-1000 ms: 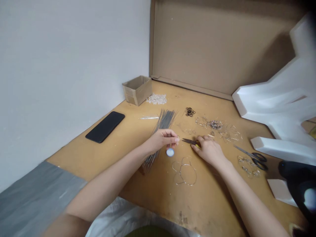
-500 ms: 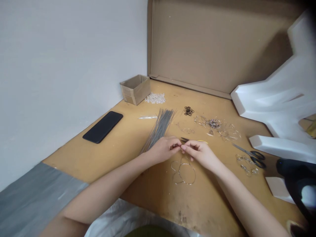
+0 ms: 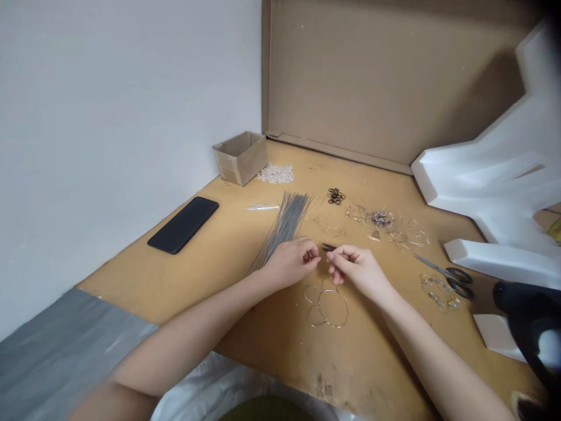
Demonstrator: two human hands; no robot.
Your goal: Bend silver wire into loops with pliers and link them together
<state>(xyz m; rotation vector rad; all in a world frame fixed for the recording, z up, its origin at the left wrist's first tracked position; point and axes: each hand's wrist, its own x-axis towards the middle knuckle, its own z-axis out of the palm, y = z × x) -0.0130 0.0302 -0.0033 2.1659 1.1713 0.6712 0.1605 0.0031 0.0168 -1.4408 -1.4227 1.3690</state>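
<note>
Hazard: bending, pricking

Left hand (image 3: 294, 261) and right hand (image 3: 357, 270) curled, apart; whether either grips anything, I cannot tell. Wire loops (image 3: 319, 306) lie on the table (image 3: 372, 351) just below; a dropped wrist could bend them. Dark blades (image 3: 328, 248) beside the right hand could prick.

A smooth, pale grey-white wall (image 3: 123, 105) fills the upper left of the frame, meeting a tall sheet of brown cardboard (image 3: 368, 76) with a folded lower edge that spans the upper center and right. A yellow-tan, flat tabletop (image 3: 372, 362) with dark scuffs near its front edge stretches across the middle. At lower left lies a dull grey, smooth surface (image 3: 65, 351), either floor or covering. Soft, diffuse light falls on the scene, casting a broad shadow on the cardboard at upper right.
</note>
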